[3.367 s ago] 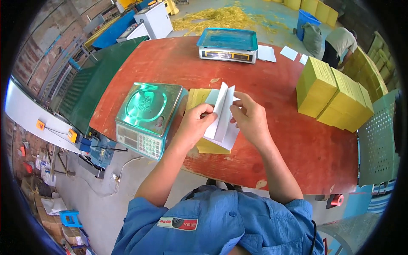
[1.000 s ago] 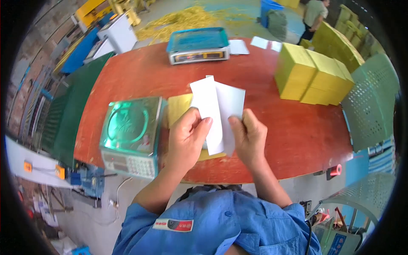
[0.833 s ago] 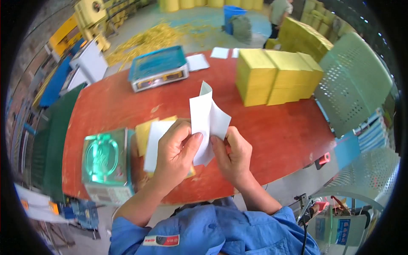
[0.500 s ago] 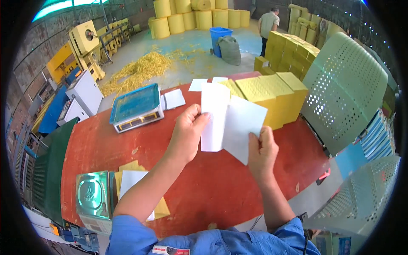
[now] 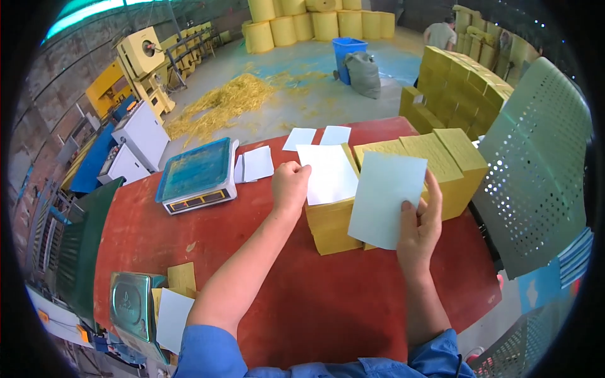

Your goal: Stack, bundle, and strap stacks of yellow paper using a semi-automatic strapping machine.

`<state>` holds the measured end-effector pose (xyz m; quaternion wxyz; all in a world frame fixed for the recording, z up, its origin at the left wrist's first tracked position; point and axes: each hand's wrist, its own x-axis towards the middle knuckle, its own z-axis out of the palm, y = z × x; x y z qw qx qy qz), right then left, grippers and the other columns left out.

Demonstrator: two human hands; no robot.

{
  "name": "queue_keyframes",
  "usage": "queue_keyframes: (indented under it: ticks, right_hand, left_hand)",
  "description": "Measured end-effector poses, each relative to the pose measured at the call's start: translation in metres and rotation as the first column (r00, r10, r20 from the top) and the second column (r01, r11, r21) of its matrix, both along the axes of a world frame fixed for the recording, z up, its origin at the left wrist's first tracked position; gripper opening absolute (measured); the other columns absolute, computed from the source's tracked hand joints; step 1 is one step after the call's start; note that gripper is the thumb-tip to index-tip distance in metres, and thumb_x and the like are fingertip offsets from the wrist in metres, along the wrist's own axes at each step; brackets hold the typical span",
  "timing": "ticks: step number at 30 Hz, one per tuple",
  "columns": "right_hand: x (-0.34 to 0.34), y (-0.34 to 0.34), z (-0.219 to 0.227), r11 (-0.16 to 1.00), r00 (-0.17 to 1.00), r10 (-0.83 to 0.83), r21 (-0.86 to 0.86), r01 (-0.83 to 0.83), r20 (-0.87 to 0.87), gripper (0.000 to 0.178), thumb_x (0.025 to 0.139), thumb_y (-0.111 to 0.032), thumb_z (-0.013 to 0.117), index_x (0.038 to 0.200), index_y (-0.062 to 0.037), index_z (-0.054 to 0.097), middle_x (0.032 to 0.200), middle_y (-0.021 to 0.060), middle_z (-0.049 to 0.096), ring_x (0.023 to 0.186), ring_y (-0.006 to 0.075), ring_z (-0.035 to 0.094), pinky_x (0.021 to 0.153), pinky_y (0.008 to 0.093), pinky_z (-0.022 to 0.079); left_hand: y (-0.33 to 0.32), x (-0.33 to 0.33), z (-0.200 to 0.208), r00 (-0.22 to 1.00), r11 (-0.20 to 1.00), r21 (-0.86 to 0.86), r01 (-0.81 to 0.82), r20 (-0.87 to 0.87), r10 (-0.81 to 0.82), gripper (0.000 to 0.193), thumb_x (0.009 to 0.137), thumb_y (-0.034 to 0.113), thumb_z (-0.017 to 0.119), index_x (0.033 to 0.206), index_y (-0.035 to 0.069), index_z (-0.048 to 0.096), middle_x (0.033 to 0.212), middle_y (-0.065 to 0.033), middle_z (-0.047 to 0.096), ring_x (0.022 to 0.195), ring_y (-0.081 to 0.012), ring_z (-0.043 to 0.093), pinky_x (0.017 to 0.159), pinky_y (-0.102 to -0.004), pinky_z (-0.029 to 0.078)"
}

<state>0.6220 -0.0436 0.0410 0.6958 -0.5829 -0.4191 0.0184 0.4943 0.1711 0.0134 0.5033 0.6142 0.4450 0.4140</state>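
My left hand (image 5: 292,188) pinches the left edge of a white paper sheet (image 5: 327,174), which lies over the front of a stack of yellow paper (image 5: 334,227). In my right hand (image 5: 420,232) is a second, pale bluish sheet (image 5: 387,198), held upright with the thumb on its near face and fingers behind. This sheet hides part of the yellow stacks. Beyond my left hand are two white sheets (image 5: 299,138) lying flat near the far table edge, and a small white pile (image 5: 257,164) next to a blue-topped scale (image 5: 196,173).
The red table (image 5: 252,252) carries a metal-topped scale (image 5: 132,303) at the near left, with yellow and white sheets (image 5: 174,315) beside it. A perforated grey chair back (image 5: 535,170) rises at the right. Farther off are yellow shreds (image 5: 230,104), a blue bin (image 5: 347,53) and a person (image 5: 441,36).
The two sheets, close together before, are now apart. The left one has gone down onto the yellow stack; the right one has moved right and turned upright. The view has shifted.
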Motion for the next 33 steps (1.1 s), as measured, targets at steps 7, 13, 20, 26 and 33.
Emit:
queue_keyframes:
  ticks: [7,13,20,26,33]
  right_hand:
    - [0.004,0.001,-0.013,0.984,0.966,0.18,0.044,-0.175,-0.184,0.059,0.093,0.007,0.042,0.149,-0.0025,0.026,0.11,0.018,0.067,0.089,0.0114,0.062,0.08,0.0244,0.046]
    - [-0.003,-0.009,-0.041,0.937,0.888,0.333,0.002,-0.35,-0.318,0.061,0.093,0.004,0.044,0.15,-0.0016,0.023,0.11,0.0192,0.065,0.092,0.0143,0.063,0.082,0.0278,0.047]
    - [-0.006,-0.012,-0.048,0.91,0.861,0.397,0.014,-0.415,-0.318,0.061,0.092,0.005,0.044,0.15,-0.0006,0.022,0.112,0.0198,0.064,0.094,0.0148,0.063,0.083,0.0292,0.048]
    - [-0.01,-0.013,-0.048,0.903,0.867,0.398,-0.036,-0.427,-0.3,0.061,0.092,0.004,0.044,0.149,0.0005,0.023,0.114,0.0199,0.063,0.095,0.0148,0.062,0.083,0.029,0.048]
    - [-0.008,-0.006,-0.076,0.888,0.836,0.386,-0.091,-0.452,-0.39,0.018,0.093,-0.001,0.055,0.111,0.0025,0.059,0.086,0.001,0.061,0.076,0.0052,0.054,0.07,0.0215,0.045]
  left_hand:
    - [0.004,0.012,-0.009,0.974,0.864,0.498,-0.067,-0.155,0.165,0.025,0.076,0.009,0.063,0.06,-0.003,0.047,0.089,-0.018,0.059,0.087,-0.0327,0.055,0.075,-0.0436,0.045]
    - [0.007,0.009,-0.016,0.993,0.863,0.505,-0.02,-0.092,0.077,0.027,0.076,0.007,0.065,0.059,-0.003,0.046,0.107,-0.0217,0.063,0.097,-0.0346,0.056,0.082,-0.0435,0.046]
    - [-0.001,0.005,0.006,0.968,0.959,0.269,0.086,-0.25,-0.017,0.028,0.081,0.012,0.069,0.065,0.001,0.048,0.127,-0.0178,0.053,0.115,-0.0267,0.052,0.095,-0.0366,0.042]
    - [-0.007,0.012,-0.009,0.927,0.769,0.604,-0.21,-0.127,0.353,0.019,0.078,0.009,0.067,0.078,-0.004,0.054,0.105,-0.0224,0.059,0.114,-0.0361,0.053,0.094,-0.0449,0.043]
    - [0.023,0.03,0.026,0.832,0.67,0.584,0.457,-0.548,-0.09,0.039,0.091,0.018,0.058,0.125,-0.002,0.056,0.136,-0.025,0.051,0.133,-0.0402,0.041,0.11,-0.0479,0.033]
